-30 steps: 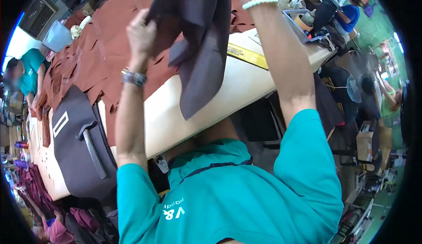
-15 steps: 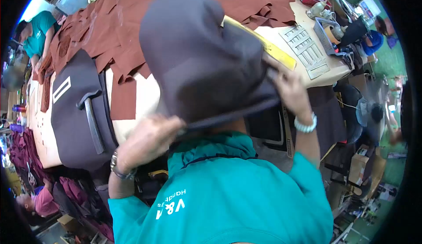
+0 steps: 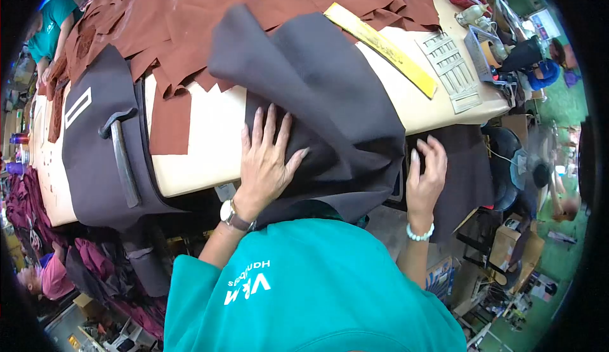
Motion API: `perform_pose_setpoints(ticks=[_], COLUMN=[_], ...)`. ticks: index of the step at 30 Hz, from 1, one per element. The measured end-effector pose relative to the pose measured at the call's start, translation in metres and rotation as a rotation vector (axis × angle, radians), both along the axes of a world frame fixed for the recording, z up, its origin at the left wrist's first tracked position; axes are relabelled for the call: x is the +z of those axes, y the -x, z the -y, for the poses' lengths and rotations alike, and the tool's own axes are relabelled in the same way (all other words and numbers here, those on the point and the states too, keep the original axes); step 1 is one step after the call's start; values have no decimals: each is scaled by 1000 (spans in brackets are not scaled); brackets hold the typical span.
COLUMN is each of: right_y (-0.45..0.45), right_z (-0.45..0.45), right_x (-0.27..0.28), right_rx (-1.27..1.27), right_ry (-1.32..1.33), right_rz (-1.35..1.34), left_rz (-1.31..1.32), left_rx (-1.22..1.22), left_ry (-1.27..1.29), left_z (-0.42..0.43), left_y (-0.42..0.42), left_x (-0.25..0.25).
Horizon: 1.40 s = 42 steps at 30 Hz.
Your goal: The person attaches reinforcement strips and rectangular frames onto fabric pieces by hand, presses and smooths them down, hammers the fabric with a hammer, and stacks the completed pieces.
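Observation:
A large dark brown sheet (image 3: 330,79) lies rumpled over the table's front edge, its upper left part folded and raised. My left hand (image 3: 266,158) rests flat on its left part, fingers spread. Just off the sheet's right side is my right hand (image 3: 426,177), raised with its fingers slightly curled and apart, holding nothing. A yellow ruler (image 3: 384,50) lies beyond the sheet on the right. Reddish-brown pieces (image 3: 190,22) are spread across the back of the table (image 3: 212,123).
On the left, a hammer (image 3: 122,161) lies on another dark sheet (image 3: 89,155) near a white rectangular frame (image 3: 78,107). Slotted templates (image 3: 450,69) and a basket (image 3: 479,53) stand at the right. A person in a teal shirt (image 3: 54,25) is at the far left.
The dark sheet has come down onto the table and its front edge. My left hand has let go of it and now lies flat on it; my right hand has released it too.

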State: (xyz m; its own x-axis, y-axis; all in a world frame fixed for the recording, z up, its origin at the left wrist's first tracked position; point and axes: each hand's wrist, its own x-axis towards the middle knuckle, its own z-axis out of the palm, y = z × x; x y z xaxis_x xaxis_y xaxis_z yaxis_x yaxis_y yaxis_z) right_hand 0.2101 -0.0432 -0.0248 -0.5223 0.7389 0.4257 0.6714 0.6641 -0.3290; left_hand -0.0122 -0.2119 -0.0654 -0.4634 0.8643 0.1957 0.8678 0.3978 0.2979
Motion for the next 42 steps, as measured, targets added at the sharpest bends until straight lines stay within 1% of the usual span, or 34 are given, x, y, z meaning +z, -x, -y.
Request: perform_pose_setpoints(ticks=[1, 3, 4, 5, 6, 8, 10, 12, 13, 14, 16, 18, 19, 20, 21, 22, 23, 25, 26, 27, 28, 29, 32, 33, 34, 36, 37, 38, 40, 41, 42], right_y=[17, 59, 81, 100, 114, 129, 121, 107, 97, 87, 69, 53, 49, 47, 44, 42, 50, 63, 74, 84, 99, 110, 133, 137, 136, 133, 133, 133, 133, 135, 137], right_z=[-6, -13, -15, -18, -20, -19, -19, -15, -11, -5, 7, 21, 25, 21, 15, 10, -5, -45, -65, -91, -107, -127, -155, -161, -165, -159, -158, -156, -158, -154, -154], right_x=[3, 3, 4, -2, -11, -26, -36, -40, -40, -41, -43, -39, -35, -29, -20, -14, -12, -9, -7, -22, -21, -29, -47, -53, -57, -51, -50, -46, -38, -28, -17], right_rx=[50, 199, 296, 387, 435, 428, 385, 331, 299, 262, 200, 130, 98, 73, 51, 33, 28, 89, 123, 120, 140, 162, 123, 178, 189, 203, 192, 187, 172, 169, 212], right_ry=[-56, -22, 11, -31, 2, 23, 46, 58, 61, 65, 67, 99, 28, 50, 72, 96, -11, -59, 1, -97, -87, -141, -68, -75, -42, 33, -5, 19, -31, -25, -90], right_rz=[-65, -170, -163, -120, -58, 93, 153, 189, 192, 195, 186, 220, 217, 210, 202, 195, 73, -17, -58, -51, -75, -87, 51, -36, -93, -201, -254, -297, -314, -348, -412], left_rz=[2, -8, -12, -15, -20, -85, -34, -70, -127, -127, -79, 15, 36, 53, 69, 68, 35, -3, -2, -4, -6, -8, -23, -35, -52, -228, -305, -204, -33, -46, -59], left_rx=[17, 46, 56, 66, 75, 117, 184, 220, 212, 202, 105, -24, -82, -134, -184, -238, -256, -307, -351, -387, -418, -447, -475, -483, -497, -338, -232, -158, -107, -122, -137], left_ry=[3, -23, -7, 9, 25, -28, -93, -108, -156, -210, -294, -269, -190, -111, -25, -8, 13, 84, 79, 74, 70, 56, 27, 19, -55, -128, -120, -77, -166, -161, -158], left_z=[7, 22, 32, 44, 55, 73, 88, 88, 83, 72, 42, 7, -9, -23, -32, -41, -45, -50, -53, -58, -61, -65, -75, -76, -75, -64, -54, -46, -41, -41, -41], left_y=[-4, -13, -18, -22, -25, -28, -29, -22, -18, -14, -6, -3, -3, -3, -3, -3, -6, -6, -4, 0, 5, 9, 17, 17, 13, -8, -18, -27, -34, -34, -32], left_x=[-1, 1, 2, 4, 6, 16, 28, 41, 43, 49, 56, 51, 46, 38, 25, 10, 7, 6, 5, 5, 5, 5, 2, 5, 10, 8, 10, 7, -2, -5, -7])
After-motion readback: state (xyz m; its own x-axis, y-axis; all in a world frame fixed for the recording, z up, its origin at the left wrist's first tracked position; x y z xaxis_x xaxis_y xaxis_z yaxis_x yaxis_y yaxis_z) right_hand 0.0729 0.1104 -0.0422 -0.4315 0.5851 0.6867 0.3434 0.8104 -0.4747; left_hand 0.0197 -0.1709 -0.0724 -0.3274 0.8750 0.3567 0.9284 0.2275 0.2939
